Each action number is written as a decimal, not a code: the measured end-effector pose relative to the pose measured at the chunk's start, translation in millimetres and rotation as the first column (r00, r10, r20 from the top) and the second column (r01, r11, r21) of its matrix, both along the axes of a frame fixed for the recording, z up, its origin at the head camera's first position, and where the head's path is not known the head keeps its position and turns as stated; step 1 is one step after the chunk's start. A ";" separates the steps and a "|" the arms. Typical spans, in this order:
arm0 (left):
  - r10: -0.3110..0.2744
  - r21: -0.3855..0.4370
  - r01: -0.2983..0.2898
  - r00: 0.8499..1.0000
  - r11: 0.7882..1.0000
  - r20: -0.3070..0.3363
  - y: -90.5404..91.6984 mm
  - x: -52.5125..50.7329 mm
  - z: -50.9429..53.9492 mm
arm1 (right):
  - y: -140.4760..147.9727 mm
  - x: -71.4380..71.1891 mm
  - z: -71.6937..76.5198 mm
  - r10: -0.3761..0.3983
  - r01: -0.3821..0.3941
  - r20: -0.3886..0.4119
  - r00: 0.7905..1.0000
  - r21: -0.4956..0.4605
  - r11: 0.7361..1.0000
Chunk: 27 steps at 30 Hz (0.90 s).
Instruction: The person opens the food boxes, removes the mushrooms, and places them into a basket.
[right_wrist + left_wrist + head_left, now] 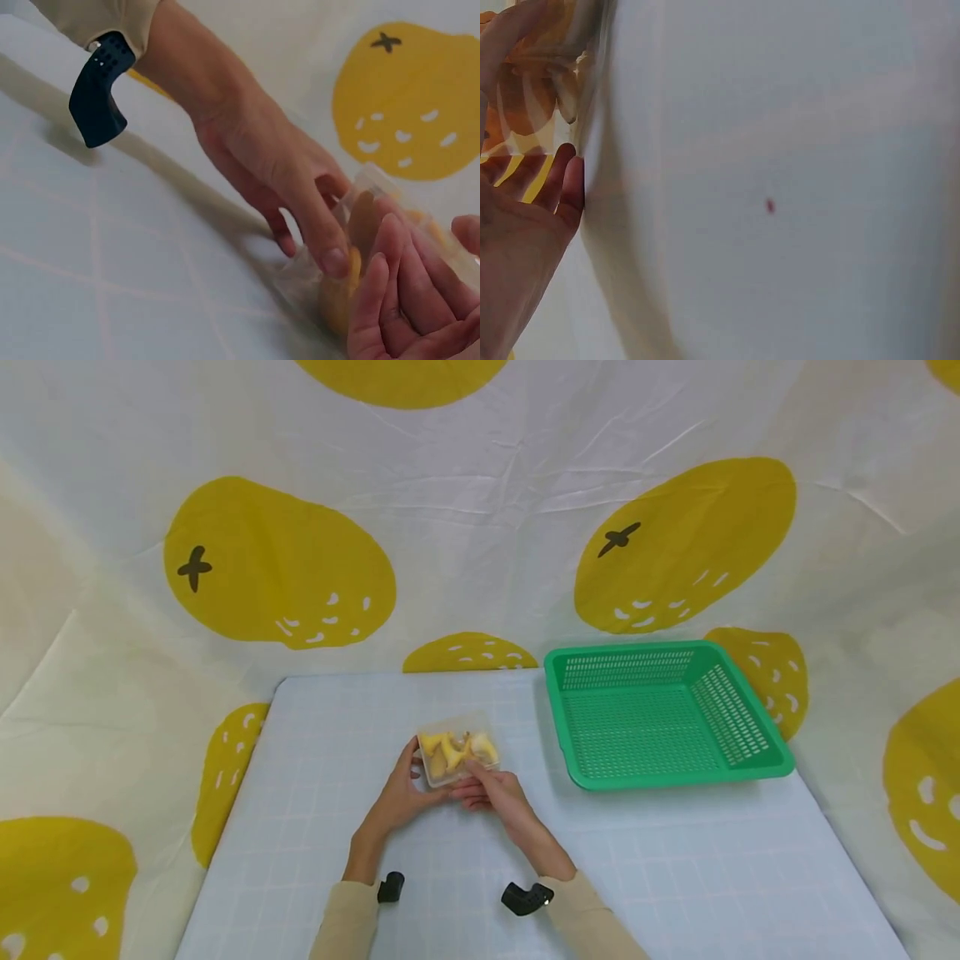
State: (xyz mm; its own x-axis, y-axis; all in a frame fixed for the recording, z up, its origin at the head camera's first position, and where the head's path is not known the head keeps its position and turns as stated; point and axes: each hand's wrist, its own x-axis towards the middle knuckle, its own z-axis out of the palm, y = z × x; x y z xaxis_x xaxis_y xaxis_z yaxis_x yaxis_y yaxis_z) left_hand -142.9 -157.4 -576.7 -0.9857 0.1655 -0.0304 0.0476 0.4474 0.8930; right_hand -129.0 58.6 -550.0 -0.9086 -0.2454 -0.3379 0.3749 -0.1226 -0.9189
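Left hand (pixel 399 797) curls around the left end of the clear container (pixel 442 782), while the right hand (pixel 501 797) pinches its near edge, thumb over the rim. The container lies just below the frame's centre, beyond both hands, its long axis running across; neither hand seems nearer.
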 end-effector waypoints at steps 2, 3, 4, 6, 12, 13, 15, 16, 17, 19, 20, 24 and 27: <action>-0.005 0.002 0.005 1.000 1.000 -0.013 -0.9 0.6 -0.4 | -1.5 -0.3 -1.3 0.003 -0.003 0.006 1.000 -0.016 1.000; -0.004 0.000 0.004 1.000 1.000 -0.011 -1.3 0.9 -0.3 | -2.3 -0.1 -1.3 -0.002 0.002 0.005 1.000 -0.016 1.000; -0.003 -0.003 0.003 1.000 1.000 -0.009 -1.6 1.1 -0.2 | -3.1 0.1 -1.1 -0.011 0.011 0.003 1.000 -0.018 1.000; -0.003 -0.001 0.003 1.000 1.000 -0.001 -2.5 1.4 0.3 | -5.0 0.6 -0.8 -0.031 0.031 0.003 1.000 -0.022 0.999; -0.005 0.021 0.005 1.000 1.000 0.011 -4.1 1.8 1.1 | -11.5 2.9 0.8 -0.091 0.092 0.025 0.996 -0.029 0.995; -0.004 0.021 0.004 1.000 1.000 0.011 -4.0 1.7 0.9 | -12.5 3.4 1.2 -0.103 0.104 0.028 0.994 -0.029 0.994; -0.008 0.026 0.007 1.000 1.000 0.009 -3.4 1.0 0.2 | -14.2 4.6 2.2 -0.130 0.130 0.027 0.991 -0.025 0.991; -0.010 0.027 0.009 1.000 1.000 0.008 -2.9 0.4 -0.5 | -14.8 5.2 2.4 -0.145 0.145 0.025 0.989 -0.022 0.989; -0.011 0.029 0.011 1.000 1.000 0.011 -2.3 -0.3 -1.3 | -15.2 5.8 2.9 -0.159 0.160 0.020 0.987 -0.018 0.987; -0.015 0.029 0.014 1.000 0.999 0.013 -1.2 -1.6 -2.7 | -15.6 6.9 3.6 -0.183 0.184 0.013 0.983 -0.013 0.983; -0.016 0.029 0.015 1.000 0.999 0.011 -0.6 -2.0 -3.0 | -15.7 7.3 3.9 -0.191 0.191 0.010 0.982 -0.010 0.981; -0.010 0.026 0.010 1.000 1.000 0.004 0.8 -2.0 -2.2 | -15.9 7.9 5.1 -0.203 0.203 0.010 0.979 -0.002 0.979; -0.008 0.021 0.008 1.000 1.000 -0.002 1.3 -1.1 -0.5 | -16.5 8.0 5.6 -0.209 0.209 0.005 0.978 0.000 0.978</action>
State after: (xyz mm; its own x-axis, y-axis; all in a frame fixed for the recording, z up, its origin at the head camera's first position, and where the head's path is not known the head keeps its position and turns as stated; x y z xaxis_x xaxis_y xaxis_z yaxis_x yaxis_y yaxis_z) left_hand -144.0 -156.0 -577.2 -0.9844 0.1743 -0.0250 0.0529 0.4282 0.9021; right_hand -121.0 42.2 -544.4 -0.9381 -0.0505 -0.3426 0.3456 -0.1994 -0.9170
